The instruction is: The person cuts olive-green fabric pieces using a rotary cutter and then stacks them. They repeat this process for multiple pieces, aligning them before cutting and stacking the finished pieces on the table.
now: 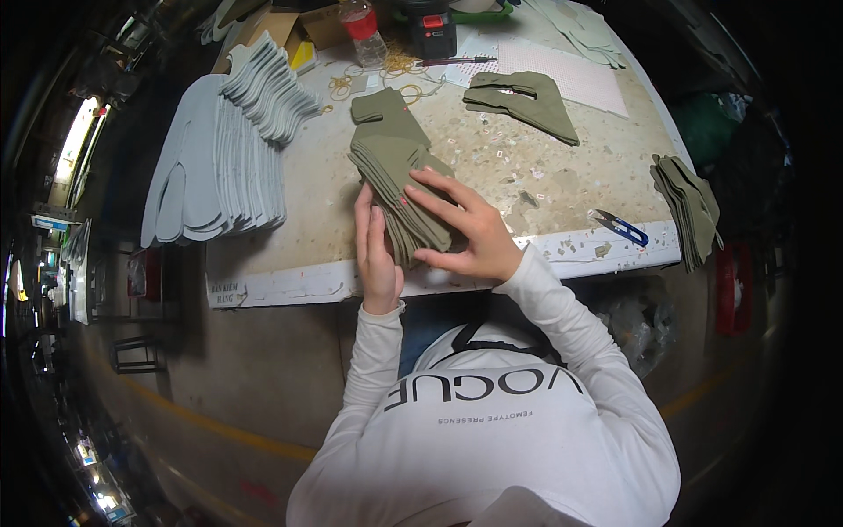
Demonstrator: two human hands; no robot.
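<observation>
A thick stack of olive fabric pieces [386,145] stands tilted at the near part of the table, its layered edges facing me. My left hand [379,259] holds its left side, fingers pointing up along the edge. My right hand [472,227] grips it from the right, with the fingers spread over the top layers and the thumb at the near edge. The far end of the stack has a notched, rounded tab. Parts of the lower layers are hidden behind my hands. A few small red marks show on the cloth.
Grey fabric pieces [198,167] stand in a large fanned pile at left. Another olive piece [522,101] lies at the back; more olive pieces [688,211] hang over the right edge. Blue thread snips [625,229], a bottle [362,31] and loose elastic bands [341,88] lie on the table [325,228].
</observation>
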